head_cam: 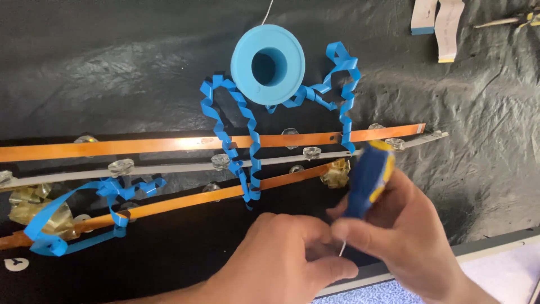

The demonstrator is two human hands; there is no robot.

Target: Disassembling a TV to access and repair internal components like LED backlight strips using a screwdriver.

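Hands meet low in the middle of the view, above a black sheet (pixel 112 73) spread over the work surface. Your right hand (pixel 402 239) is closed around a screwdriver (pixel 368 180) with a blue and yellow handle; the handle rises up and to the right out of your fist, and a short piece of its thin metal shaft shows below your fingers, pointing down between both hands. Your left hand (pixel 284 259) sits just beside it, fingers curled and pinched together near the shaft; what they press on is hidden. Just above your hands, three long strips cross the sheet: two orange strips (pixel 169 144) and a pale grey strip (pixel 185 168) between them, with small clear domes (pixel 121 166) spaced along them. Curly blue ribbon (pixel 239 146) loops over the strips, and a blue spool (pixel 268 65) lies above, well apart from your hands.
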